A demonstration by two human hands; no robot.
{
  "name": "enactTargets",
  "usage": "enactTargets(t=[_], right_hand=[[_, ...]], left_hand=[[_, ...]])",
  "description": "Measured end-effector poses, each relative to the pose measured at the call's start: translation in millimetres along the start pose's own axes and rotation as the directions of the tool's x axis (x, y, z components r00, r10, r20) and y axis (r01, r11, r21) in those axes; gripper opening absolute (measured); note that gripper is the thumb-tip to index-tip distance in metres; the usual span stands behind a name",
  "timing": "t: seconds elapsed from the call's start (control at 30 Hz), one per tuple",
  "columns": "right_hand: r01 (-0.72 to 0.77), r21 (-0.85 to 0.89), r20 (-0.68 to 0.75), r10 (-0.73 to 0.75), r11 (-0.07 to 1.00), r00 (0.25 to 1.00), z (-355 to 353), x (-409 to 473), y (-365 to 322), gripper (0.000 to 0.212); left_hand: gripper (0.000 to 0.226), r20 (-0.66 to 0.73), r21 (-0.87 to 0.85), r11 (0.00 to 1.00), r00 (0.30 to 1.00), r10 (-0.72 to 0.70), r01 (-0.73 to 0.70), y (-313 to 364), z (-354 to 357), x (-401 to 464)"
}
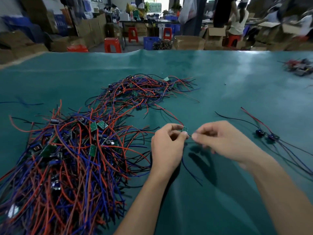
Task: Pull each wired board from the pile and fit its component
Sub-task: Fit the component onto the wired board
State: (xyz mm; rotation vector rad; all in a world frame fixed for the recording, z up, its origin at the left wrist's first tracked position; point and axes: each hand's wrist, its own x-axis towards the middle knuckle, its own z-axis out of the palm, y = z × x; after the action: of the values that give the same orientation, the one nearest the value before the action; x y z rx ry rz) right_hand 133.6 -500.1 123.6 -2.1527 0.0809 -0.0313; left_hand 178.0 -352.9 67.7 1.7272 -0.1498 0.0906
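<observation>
A person's left hand (166, 146) pinches a small green circuit board with red and blue wires (185, 129) between curled fingers (175, 127), above the middle of the teal-covered tabletop (220, 78). The right hand (221, 140), blurred, has its fingers bunched at a thin dark lead just beside the board; what they hold cannot be told. A large tangled pile of red, blue and black wired boards (71, 153) spreads toward the left edge; two finished boards with dark components (266, 135) lie toward the right edge

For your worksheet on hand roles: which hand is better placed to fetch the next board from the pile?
Left. The left hand sits beside the pile; the right hand is farther away.
</observation>
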Motion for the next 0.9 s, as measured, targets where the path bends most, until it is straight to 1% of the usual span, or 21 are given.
enactTargets(t=[0.03,0.07,0.1,0.13,0.17,0.23,0.3,0.4,0.47,0.53,0.6,0.67,0.73,0.77,0.83,0.9], right_hand=[[0.003,-0.013,-0.15,-0.005,1.0,0.989,3,9,5,0.015],[0.001,-0.024,-0.235,-0.007,1.0,0.972,7,16,9,0.014],[-0.005,-0.01,-0.245,0.002,1.0,0.969,12,21,11,0.013],[-0.01,0.045,-0.214,0.019,0.999,0.977,17,23,14,0.012],[-0.015,0.137,-0.178,0.039,0.99,0.983,21,22,16,0.011],[-0.029,0.314,-0.155,0.081,0.949,0.985,23,18,21,0.014],[-0.028,0.399,-0.17,0.104,0.916,0.98,23,14,24,0.012],[-0.01,0.425,-0.243,0.125,0.905,0.962,28,9,23,0.016],[0.03,0.398,-0.306,0.102,0.917,0.947,29,8,21,0.014],[0.067,0.335,-0.36,0.062,0.94,0.931,28,7,20,0.014],[0.09,0.302,-0.349,0.022,0.949,0.937,24,6,21,0.018],[0.1,0.382,-0.258,0.003,0.919,0.966,19,5,20,0.027],[0.051,0.536,-0.162,0.043,0.843,0.986,15,4,18,0.028],[0.02,0.586,-0.148,0.082,0.81,0.986,14,5,17,0.025],[-0.026,0.57,-0.178,0.154,0.821,0.972,16,7,19,0.016],[-0.064,0.57,-0.153,0.182,0.819,0.971,18,7,21,0.015]], left_hand=[[0.011,0.001,-0.002,1.0,1.0,0.022,-0.022,0,0,0],[0.011,0.004,-0.007,0.999,0.999,0.041,-0.041,0,0,0],[0.012,0.008,-0.015,0.998,0.998,0.057,-0.057,-1,0,0],[0.014,0.011,-0.032,0.997,0.997,0.071,-0.07,-2,0,0],[0.015,0.012,-0.048,0.996,0.997,0.079,-0.078,-2,0,0],[0.014,0.003,-0.062,0.994,0.996,0.089,-0.089,-2,1,-1],[0.008,-0.003,-0.033,0.994,0.995,0.104,-0.104,-2,3,-1],[0.003,0.022,-0.021,0.994,0.994,0.108,-0.107,-3,3,-2],[0.016,0.052,-0.052,0.995,0.995,0.086,-0.083,0,2,-3],[0.027,0.104,-0.051,0.996,0.991,0.083,-0.078,2,3,-4],[0.033,0.165,-0.057,0.995,0.982,0.088,-0.079,3,3,-4],[0.032,0.209,-0.076,0.994,0.973,0.098,-0.084,2,3,-3],[0.026,0.231,-0.056,0.994,0.967,0.105,-0.094,1,2,-3],[0.023,0.235,-0.052,0.994,0.967,0.103,-0.093,2,2,-4],[0.023,0.238,-0.043,0.996,0.967,0.086,-0.078,3,2,-5],[0.025,0.247,-0.022,0.997,0.966,0.076,-0.073,4,1,-6]])
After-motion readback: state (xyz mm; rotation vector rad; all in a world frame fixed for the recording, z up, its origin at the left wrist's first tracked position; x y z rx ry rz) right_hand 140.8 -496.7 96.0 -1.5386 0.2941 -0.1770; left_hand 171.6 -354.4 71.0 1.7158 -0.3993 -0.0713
